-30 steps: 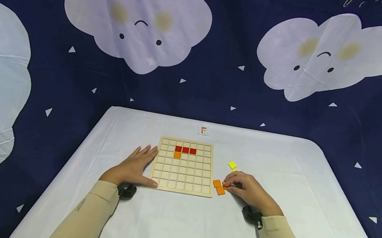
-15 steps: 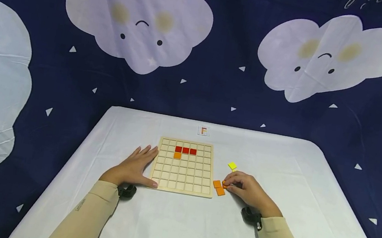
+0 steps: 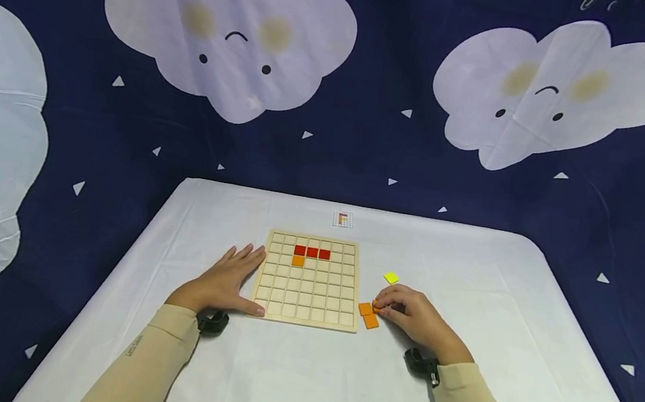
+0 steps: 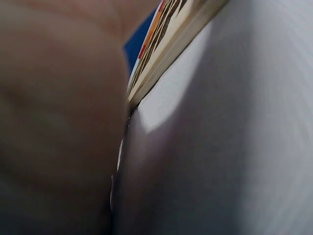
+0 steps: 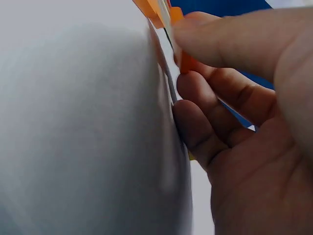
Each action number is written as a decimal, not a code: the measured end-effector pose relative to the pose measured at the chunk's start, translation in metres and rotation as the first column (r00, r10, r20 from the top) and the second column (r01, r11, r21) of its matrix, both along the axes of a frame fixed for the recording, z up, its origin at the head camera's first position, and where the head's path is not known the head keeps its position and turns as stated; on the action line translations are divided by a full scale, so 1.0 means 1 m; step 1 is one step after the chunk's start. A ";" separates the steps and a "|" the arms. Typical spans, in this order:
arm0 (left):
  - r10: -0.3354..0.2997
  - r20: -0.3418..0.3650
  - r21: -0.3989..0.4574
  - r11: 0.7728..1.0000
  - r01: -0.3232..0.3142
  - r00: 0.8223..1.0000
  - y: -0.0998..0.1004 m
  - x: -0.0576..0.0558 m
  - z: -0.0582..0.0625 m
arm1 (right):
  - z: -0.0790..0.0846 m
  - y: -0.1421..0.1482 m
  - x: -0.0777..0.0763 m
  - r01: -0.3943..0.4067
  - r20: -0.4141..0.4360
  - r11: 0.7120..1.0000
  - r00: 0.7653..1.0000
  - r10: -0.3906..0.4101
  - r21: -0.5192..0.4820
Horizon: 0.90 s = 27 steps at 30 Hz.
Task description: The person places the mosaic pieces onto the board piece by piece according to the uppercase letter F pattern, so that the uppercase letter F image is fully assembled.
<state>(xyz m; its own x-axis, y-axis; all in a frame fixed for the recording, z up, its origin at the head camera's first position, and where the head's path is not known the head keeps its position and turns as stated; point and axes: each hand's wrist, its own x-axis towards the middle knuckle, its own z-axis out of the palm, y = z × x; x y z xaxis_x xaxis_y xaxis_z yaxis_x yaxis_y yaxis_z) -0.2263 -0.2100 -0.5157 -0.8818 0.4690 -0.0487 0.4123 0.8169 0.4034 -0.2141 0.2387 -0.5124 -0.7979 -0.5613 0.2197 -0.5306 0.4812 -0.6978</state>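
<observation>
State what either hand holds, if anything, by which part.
The right hand pinches a flat orange tile between thumb and fingertips; whether edges or faces is unclear. The left hand holds nothing, touching the pale wooden grid board.

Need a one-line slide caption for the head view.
Left hand at the wooden grid board, right hand pinching an orange tile beside the board.

Hard to tell home from studio; looks like a makeshift set, with dark blue cloud-printed cloth hung behind the white-covered table.
</observation>
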 end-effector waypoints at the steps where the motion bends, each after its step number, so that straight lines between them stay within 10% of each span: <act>1: -0.001 0.000 0.000 1.000 0.001 1.000 0.000 0.000 0.000 | 0.001 -0.001 0.000 0.003 -0.006 1.000 1.000 -0.003 0.009; 27: -0.010 -0.016 0.017 1.000 0.010 1.000 -0.002 -0.001 -0.003 | 0.027 -0.067 -0.021 -0.044 -0.038 0.999 0.998 0.045 0.032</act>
<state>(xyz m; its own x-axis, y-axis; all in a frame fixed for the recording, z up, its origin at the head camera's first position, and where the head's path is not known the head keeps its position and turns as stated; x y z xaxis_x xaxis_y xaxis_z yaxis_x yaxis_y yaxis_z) -0.2276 -0.2119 -0.5192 -0.8778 0.4782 -0.0269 0.4265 0.8060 0.4105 -0.2353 0.1719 -0.4855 -0.7631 -0.6033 0.2316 -0.5784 0.4779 -0.6611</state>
